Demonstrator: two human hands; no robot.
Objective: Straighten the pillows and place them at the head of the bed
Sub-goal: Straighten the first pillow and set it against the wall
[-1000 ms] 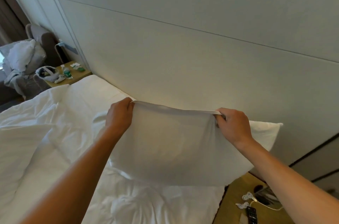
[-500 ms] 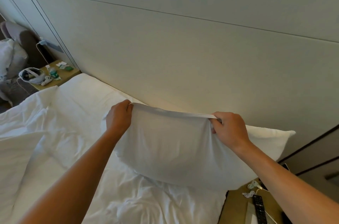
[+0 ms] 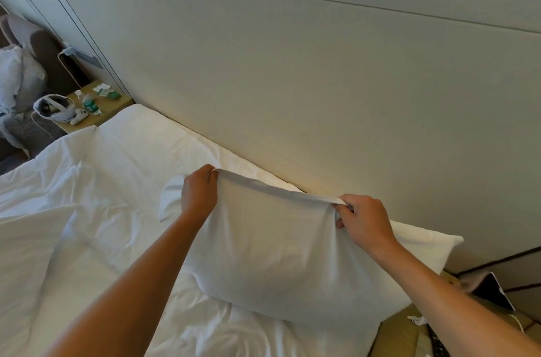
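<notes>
A white pillow stands on its lower edge near the head of the bed, held up by its top hem. My left hand grips the hem's left end. My right hand pinches the hem's right end. Behind it a second white pillow lies against the padded headboard, its corner pointing right. Another flat white pillow lies at the far left of the bed head.
A rumpled white duvet covers the bed to the left. The far nightstand holds a headset, a controller and a bottle. A near nightstand at the lower right carries a tablet, a cable and a remote.
The pillow and both hands have dropped lower and closer to the mattress, and its hem now sags between them. The view has tilted down a little.
</notes>
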